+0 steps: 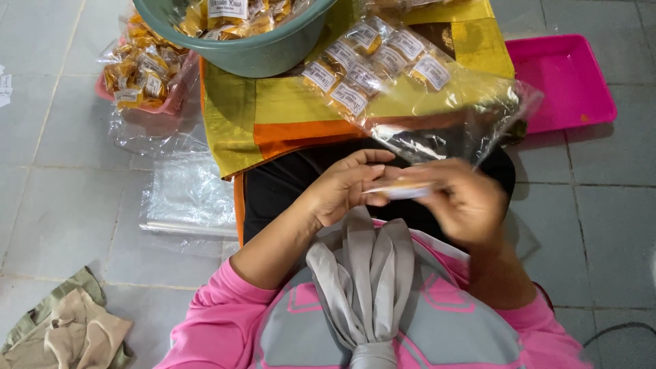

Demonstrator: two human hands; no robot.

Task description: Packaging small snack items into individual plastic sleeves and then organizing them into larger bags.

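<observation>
Holding a small pale packet [400, 192] between both hands at lap level, a person in a pink-sleeved top sits on a tiled floor. The left hand [345, 188] curls round the packet's left end, fingers half bent; the right hand [465, 201], blurred, pinches its right end together with the mouth of a large clear plastic bag [437, 102]. That bag lies across the lap on a yellow and orange cloth [273, 116] and already holds several labelled snack packs [369, 68].

Judging by this, the step in hand is slipping one more packet into the bag; the next move calls for keeping the bag mouth open while feeding it in.

Farther out sit a green basin [266, 58] of packs, a pink tray [567, 82], spare clear bags [188, 195] and a crumpled khaki cloth [65, 331].
</observation>
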